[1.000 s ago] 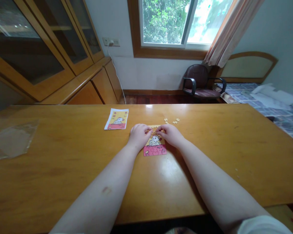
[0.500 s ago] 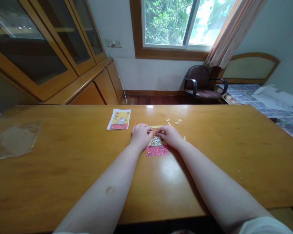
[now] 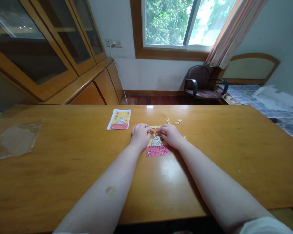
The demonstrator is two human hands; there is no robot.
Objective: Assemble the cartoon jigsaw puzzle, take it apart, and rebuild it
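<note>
A small jigsaw puzzle point(image 3: 157, 149) with a white cartoon animal on yellow and a pink lower band lies on the wooden table point(image 3: 63, 162). My left hand point(image 3: 141, 135) rests on its left upper edge, fingers curled and pressed down. My right hand point(image 3: 169, 134) rests on the right upper edge, fingertips pinched near the top of the puzzle. What the fingers hold is hidden. Several loose yellow puzzle pieces point(image 3: 176, 122) lie just beyond my right hand.
A printed reference card point(image 3: 119, 119) with the same picture lies left of the puzzle. A clear plastic bag point(image 3: 13, 139) sits at the table's left end. Beyond the table stand wooden cabinets point(image 3: 51, 52), a dark office chair point(image 3: 203, 85) and a bed point(image 3: 266, 100).
The view shifted slightly between the oldest frame and now. Both hands stay at the puzzle's top; the fingertips have drawn a little apart.
</note>
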